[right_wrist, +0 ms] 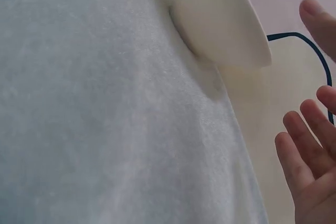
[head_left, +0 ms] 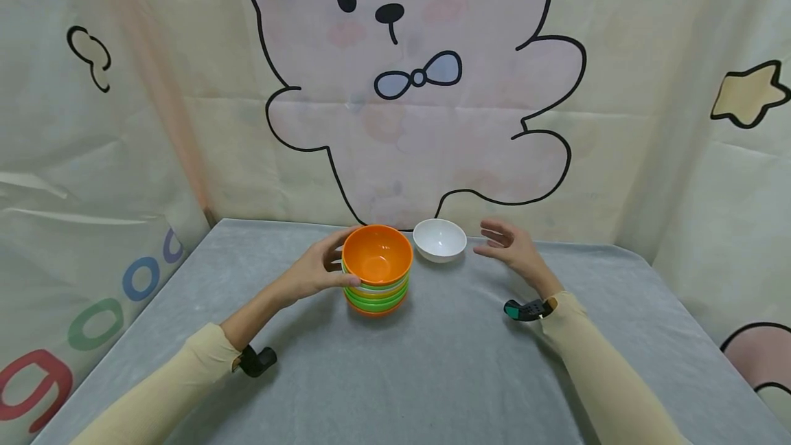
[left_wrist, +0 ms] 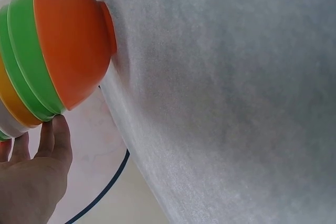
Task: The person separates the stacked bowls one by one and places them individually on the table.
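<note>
A stack of bowls (head_left: 378,299) stands on the table, with an orange bowl (head_left: 380,253) on top and green, white, yellow and orange rims below. My left hand (head_left: 315,268) holds the stack from its left side, thumb toward the front and fingers behind. In the left wrist view, the fingers (left_wrist: 62,137) meet the green and yellow bowls, above the orange bottom bowl (left_wrist: 76,45). Just right of the stack sits a white bowl (head_left: 440,240), upright. To its right my right hand (head_left: 511,249) hovers with fingers spread and nothing in them, apart from the bowl.
A grey cloth covers the table (head_left: 432,376), whose back edge runs close behind the bowls. Behind it hangs a curtain (head_left: 395,150) printed with a bear. Each wrist wears a dark strapped device (head_left: 528,310).
</note>
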Demonstrator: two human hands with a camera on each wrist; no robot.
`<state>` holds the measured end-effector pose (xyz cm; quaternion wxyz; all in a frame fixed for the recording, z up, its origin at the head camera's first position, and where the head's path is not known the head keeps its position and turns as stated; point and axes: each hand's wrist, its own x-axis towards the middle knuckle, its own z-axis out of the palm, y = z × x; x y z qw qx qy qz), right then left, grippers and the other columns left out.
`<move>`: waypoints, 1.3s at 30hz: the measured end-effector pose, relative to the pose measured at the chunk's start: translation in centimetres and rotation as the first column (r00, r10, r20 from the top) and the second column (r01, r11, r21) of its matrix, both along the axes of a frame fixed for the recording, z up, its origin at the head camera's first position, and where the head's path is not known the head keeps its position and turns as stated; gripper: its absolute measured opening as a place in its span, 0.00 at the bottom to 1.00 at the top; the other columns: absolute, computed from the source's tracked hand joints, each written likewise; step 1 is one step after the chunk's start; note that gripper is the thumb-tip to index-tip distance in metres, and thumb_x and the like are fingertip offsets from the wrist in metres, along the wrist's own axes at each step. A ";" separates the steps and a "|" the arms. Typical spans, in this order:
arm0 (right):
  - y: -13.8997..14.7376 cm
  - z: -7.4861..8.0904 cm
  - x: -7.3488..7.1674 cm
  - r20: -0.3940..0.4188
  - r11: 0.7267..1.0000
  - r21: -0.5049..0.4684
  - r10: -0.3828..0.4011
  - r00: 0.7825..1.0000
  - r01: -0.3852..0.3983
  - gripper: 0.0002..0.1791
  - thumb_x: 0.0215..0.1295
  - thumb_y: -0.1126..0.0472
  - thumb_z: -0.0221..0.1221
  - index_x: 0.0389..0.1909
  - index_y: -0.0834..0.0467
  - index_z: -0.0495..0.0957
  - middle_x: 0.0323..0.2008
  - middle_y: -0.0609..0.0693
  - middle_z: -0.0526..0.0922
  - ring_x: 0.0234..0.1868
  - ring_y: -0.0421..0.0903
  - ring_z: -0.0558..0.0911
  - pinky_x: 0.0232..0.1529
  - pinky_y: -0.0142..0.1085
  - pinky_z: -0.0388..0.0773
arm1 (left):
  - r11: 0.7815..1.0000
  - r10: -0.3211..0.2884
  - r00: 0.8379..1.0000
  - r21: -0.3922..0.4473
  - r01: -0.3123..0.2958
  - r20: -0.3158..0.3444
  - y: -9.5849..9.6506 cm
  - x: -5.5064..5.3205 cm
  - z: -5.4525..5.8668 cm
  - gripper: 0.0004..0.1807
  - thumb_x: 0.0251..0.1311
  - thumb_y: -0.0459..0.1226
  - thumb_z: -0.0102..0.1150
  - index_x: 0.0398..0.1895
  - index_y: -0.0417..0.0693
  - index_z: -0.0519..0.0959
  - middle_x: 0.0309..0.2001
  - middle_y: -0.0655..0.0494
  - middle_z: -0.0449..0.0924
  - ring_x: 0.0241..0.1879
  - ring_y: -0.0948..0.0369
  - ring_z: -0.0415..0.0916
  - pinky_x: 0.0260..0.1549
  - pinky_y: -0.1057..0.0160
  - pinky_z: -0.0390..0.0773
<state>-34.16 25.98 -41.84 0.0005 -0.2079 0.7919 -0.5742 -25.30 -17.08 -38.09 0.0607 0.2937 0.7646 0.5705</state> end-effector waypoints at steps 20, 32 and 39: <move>0.0 1.7 2.5 -0.072 1.000 0.031 0.001 0.997 0.001 0.28 0.64 0.63 0.71 0.63 0.66 0.75 0.59 0.63 0.78 0.60 0.70 0.75 0.52 0.34 0.80 | 1.000 0.000 1.000 -0.011 0.000 0.007 -0.1 0.0 0.0 0.45 0.60 0.36 0.74 0.78 0.55 0.60 0.72 0.56 0.64 0.66 0.47 0.69 0.61 0.49 0.73; -0.9 2.1 3.8 -0.101 0.996 0.029 0.090 0.991 -0.087 0.27 0.64 0.64 0.71 0.63 0.64 0.76 0.60 0.67 0.77 0.60 0.66 0.77 0.54 0.36 0.79 | 0.999 -0.032 0.999 0.004 0.032 -0.005 -0.4 -0.1 -0.3 0.45 0.60 0.34 0.74 0.78 0.55 0.61 0.72 0.56 0.65 0.65 0.48 0.70 0.61 0.49 0.74; -1.9 2.6 4.5 -0.124 0.989 0.037 0.145 0.982 -0.142 0.29 0.64 0.66 0.70 0.63 0.69 0.74 0.61 0.68 0.76 0.61 0.66 0.76 0.56 0.36 0.78 | 1.000 -0.030 1.000 0.002 0.030 0.008 -0.5 0.0 -0.3 0.45 0.59 0.35 0.75 0.78 0.56 0.62 0.72 0.56 0.65 0.67 0.48 0.68 0.61 0.48 0.73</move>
